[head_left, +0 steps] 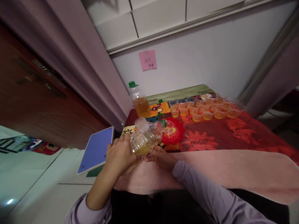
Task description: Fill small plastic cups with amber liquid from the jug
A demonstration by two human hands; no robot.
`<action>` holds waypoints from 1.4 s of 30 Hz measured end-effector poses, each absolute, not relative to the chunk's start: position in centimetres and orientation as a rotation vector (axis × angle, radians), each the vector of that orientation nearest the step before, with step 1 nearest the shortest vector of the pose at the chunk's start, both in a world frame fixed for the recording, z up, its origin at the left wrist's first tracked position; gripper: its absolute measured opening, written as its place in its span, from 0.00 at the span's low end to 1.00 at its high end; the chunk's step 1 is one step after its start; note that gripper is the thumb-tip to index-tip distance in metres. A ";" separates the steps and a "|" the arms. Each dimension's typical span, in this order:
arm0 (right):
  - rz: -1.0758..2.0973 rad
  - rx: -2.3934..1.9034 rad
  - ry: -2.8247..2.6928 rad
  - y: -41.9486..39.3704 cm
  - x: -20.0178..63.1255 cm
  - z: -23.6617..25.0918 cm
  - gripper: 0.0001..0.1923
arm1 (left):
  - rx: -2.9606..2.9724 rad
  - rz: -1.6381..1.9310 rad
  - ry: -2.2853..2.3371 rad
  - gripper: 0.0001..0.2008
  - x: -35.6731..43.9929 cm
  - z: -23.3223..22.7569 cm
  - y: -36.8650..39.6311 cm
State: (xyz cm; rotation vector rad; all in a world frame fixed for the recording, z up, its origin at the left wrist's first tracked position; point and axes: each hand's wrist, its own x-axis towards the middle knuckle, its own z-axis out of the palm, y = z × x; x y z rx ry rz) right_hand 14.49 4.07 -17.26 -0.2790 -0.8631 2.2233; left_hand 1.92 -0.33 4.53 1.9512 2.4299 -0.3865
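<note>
A clear plastic bottle [146,137] of amber liquid lies tilted on its side, its open mouth and green cap ring over a small clear cup [169,126] on a red plate [175,134]. My left hand [120,154] grips the bottle's base from the left. My right hand [160,157] supports the bottle from underneath, fingers touching its lower side. A second bottle [139,102] with a green cap stands upright behind. Several small cups [205,109] of amber liquid stand in rows at the back of the table.
A red patterned cloth [233,133] covers the table, with a pink cloth [233,174] hanging over its near edge. A blue board [97,149] leans at the table's left. A pink note [147,60] is stuck on the wall. A wooden door [35,90] stands left.
</note>
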 end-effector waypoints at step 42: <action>2.239 -0.297 -0.784 4.2 14.2 -17.7 0.32 | 1.938 -0.532 2.460 0.40 3.0 5.6 0.3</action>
